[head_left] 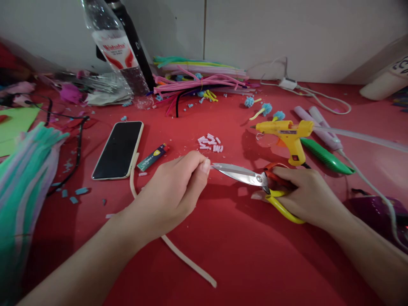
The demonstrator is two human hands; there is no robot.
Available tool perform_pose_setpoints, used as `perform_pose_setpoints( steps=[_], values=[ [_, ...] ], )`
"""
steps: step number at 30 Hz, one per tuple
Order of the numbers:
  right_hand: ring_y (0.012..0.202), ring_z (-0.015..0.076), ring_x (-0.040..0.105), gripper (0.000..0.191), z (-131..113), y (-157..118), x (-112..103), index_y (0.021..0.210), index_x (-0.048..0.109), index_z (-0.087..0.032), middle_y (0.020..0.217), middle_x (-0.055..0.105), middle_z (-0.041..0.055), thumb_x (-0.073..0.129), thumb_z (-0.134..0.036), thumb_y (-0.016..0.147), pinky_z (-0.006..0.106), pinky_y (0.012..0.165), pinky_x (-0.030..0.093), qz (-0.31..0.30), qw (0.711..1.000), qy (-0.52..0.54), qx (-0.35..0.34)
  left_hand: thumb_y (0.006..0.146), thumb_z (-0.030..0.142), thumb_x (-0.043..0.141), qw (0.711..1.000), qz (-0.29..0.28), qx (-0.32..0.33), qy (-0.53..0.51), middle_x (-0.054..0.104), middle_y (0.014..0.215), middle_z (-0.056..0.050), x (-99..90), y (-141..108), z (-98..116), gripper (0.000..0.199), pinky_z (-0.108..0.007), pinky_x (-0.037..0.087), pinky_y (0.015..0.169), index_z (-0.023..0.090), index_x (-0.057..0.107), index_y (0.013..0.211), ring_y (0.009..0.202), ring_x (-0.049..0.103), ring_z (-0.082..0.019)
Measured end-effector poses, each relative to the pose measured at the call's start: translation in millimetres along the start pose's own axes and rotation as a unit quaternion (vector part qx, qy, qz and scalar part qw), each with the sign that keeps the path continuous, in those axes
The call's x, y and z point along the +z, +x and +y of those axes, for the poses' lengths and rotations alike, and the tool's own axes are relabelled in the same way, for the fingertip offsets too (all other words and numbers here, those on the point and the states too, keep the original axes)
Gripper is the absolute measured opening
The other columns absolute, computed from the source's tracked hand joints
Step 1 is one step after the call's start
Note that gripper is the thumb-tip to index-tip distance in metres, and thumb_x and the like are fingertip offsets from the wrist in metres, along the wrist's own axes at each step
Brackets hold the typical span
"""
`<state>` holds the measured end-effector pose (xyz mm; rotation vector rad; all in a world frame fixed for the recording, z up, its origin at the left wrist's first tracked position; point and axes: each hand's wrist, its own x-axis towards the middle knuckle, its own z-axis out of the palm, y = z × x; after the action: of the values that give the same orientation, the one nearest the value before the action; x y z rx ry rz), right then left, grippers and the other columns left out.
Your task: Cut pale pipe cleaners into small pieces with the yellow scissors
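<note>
My left hand (178, 185) is closed in a pinch, thumb against forefinger, above the middle of the red table. What it holds is mostly hidden; a tiny pale bit shows by the fingertips. In my right hand (307, 193) is a pair of scissors (244, 175) with red and yellow handles. Their blades look nearly closed and point left, the tips close to my left thumb. Just beyond lies a small pile of cut lilac pieces (210, 143). A pale pipe cleaner (188, 260) runs beneath my left wrist.
A phone (118, 149) and a lighter (153, 157) lie left of centre. To the right are a yellow glue gun (288, 134) and a green cutter-like tool (327, 156). Pipe cleaner bundles (204, 83) and a water bottle (119, 55) are behind. Teal and lilac pipe cleaners (28, 182) fill the left.
</note>
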<state>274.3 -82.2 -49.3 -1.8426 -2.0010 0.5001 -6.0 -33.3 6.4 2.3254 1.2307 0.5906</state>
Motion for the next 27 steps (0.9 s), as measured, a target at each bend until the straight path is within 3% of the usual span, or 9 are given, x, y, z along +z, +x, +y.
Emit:
perform_pose_setpoints(
  steps=[7, 11, 27],
  values=[
    [0.055, 0.0086, 0.027, 0.045, -3.0, 1.9, -1.9, 0.061, 0.047, -0.018, 0.056, 0.036, -0.006, 0.073, -0.053, 0.07, 0.021, 0.048, 0.027, 0.013, 1.0, -0.004, -0.006, 0.101, 0.025, 0.038, 1.0, -0.009, 0.0, -0.008, 0.046, 0.062, 0.005, 0.1, 0.3, -0.7, 0.026, -0.024, 0.032, 0.051, 0.019, 0.044, 0.076, 0.054, 0.042, -0.009],
    [0.054, 0.0086, 0.024, 0.052, -2.5, 1.3, -1.2, 0.06, 0.039, -0.019, 0.056, 0.032, -0.0063, 0.071, -0.059, 0.07, 0.022, 0.046, 0.023, 0.01, 1.0, -0.002, 0.009, 0.101, 0.025, 0.037, 1.0, -0.003, 0.001, -0.012, 0.046, 0.061, 0.005, 0.5, -0.1, -0.3, 0.026, -0.024, 0.032, 0.05, 0.019, 0.043, 0.076, 0.053, 0.041, -0.009],
    [0.057, 0.0094, 0.028, 0.044, -0.3, -0.5, -1.2, 0.064, 0.045, -0.019, 0.059, 0.034, -0.0064, 0.079, -0.048, 0.066, 0.022, 0.049, 0.026, -0.009, 1.0, 0.015, 0.002, 0.101, 0.026, 0.034, 1.0, -0.01, 0.0, -0.018, 0.047, 0.061, 0.004, -0.4, 0.3, -0.3, 0.028, -0.025, 0.033, 0.05, 0.02, 0.042, 0.075, 0.053, 0.042, -0.009]
  ],
)
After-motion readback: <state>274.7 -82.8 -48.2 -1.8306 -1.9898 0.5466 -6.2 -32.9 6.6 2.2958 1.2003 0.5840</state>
